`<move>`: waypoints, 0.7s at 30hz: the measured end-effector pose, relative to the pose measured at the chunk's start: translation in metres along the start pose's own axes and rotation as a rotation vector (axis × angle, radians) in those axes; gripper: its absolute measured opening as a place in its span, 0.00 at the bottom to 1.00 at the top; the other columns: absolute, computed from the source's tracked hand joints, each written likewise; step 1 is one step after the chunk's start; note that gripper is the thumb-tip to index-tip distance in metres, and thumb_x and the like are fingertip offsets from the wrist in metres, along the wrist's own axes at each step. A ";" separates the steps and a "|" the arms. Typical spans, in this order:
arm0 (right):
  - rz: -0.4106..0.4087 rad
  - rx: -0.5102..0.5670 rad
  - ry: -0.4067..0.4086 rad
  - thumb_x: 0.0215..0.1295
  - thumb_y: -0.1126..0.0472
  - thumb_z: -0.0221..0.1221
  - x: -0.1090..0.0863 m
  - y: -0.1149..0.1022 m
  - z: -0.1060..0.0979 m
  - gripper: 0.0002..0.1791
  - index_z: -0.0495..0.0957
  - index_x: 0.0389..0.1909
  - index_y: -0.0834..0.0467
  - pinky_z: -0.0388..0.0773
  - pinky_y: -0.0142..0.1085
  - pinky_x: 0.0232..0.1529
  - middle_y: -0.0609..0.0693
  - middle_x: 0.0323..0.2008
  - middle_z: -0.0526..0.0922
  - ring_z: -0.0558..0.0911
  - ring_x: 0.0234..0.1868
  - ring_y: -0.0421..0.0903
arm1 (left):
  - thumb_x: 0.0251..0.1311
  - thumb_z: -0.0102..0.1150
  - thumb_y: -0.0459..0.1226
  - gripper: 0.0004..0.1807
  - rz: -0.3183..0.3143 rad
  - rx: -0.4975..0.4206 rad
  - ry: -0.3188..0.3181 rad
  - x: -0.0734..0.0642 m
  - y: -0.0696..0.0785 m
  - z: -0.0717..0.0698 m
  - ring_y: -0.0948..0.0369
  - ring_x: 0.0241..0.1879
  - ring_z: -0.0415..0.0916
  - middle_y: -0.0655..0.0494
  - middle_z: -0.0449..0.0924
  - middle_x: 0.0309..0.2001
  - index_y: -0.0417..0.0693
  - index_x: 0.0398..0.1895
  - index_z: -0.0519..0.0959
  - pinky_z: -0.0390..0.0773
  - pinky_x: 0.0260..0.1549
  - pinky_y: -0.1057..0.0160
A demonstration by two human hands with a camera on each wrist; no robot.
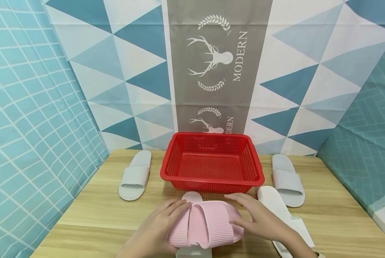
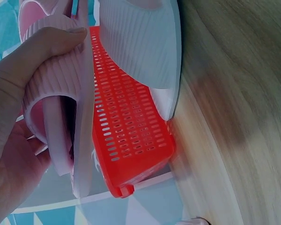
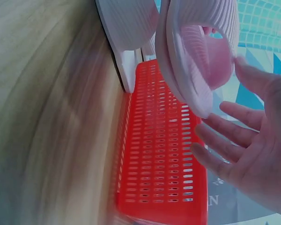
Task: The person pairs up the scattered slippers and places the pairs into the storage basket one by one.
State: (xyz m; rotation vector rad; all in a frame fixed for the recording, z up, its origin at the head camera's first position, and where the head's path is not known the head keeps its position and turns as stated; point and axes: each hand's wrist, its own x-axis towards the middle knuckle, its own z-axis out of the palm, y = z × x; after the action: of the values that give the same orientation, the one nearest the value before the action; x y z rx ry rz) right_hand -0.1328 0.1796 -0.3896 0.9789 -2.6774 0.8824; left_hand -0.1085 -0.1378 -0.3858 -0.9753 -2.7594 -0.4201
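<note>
A pair of pink slippers, fitted together strap against strap, is held above the front of the wooden table. My left hand grips the left end, its thumb lying over the ribbed strap in the left wrist view. At the other end is my right hand, fingers spread and palm toward the slippers. Its thumb tip is right at the edge of a strap in the right wrist view. Beneath the pink pair a white slipper lies on the table, mostly hidden by the pair.
A red perforated basket stands at the back middle, against the patterned backdrop. One pale slipper lies left of it, another to its right. A white slipper lies partly behind my right forearm.
</note>
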 end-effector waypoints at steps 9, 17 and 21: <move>0.016 0.186 0.025 0.67 0.54 0.57 0.000 0.005 0.009 0.20 0.73 0.58 0.56 0.83 0.33 0.43 0.50 0.52 0.82 0.81 0.45 0.34 | 0.28 0.78 0.54 0.55 -0.002 -0.003 0.003 0.000 0.003 -0.003 0.59 0.63 0.68 0.63 0.71 0.65 0.58 0.68 0.64 0.76 0.59 0.50; 0.140 0.472 -0.056 0.68 0.61 0.55 0.002 0.006 0.012 0.18 0.75 0.55 0.66 0.80 0.26 0.42 0.59 0.47 0.83 0.78 0.43 0.27 | 0.24 0.79 0.54 0.57 0.046 0.039 0.097 -0.001 0.002 0.000 0.62 0.62 0.68 0.64 0.71 0.64 0.58 0.67 0.65 0.78 0.57 0.54; 0.278 0.614 -0.132 0.70 0.58 0.53 0.004 0.005 0.009 0.22 0.73 0.57 0.69 0.78 0.24 0.43 0.60 0.48 0.82 0.79 0.42 0.28 | 0.24 0.80 0.53 0.57 0.061 0.049 0.124 -0.001 0.001 0.000 0.62 0.62 0.69 0.65 0.71 0.64 0.58 0.67 0.65 0.78 0.56 0.54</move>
State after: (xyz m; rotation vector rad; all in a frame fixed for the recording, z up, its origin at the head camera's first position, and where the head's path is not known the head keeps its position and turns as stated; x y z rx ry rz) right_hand -0.1388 0.1752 -0.3976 0.7810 -2.7408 1.8310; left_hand -0.1067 -0.1372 -0.3861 -0.9839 -2.6102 -0.3881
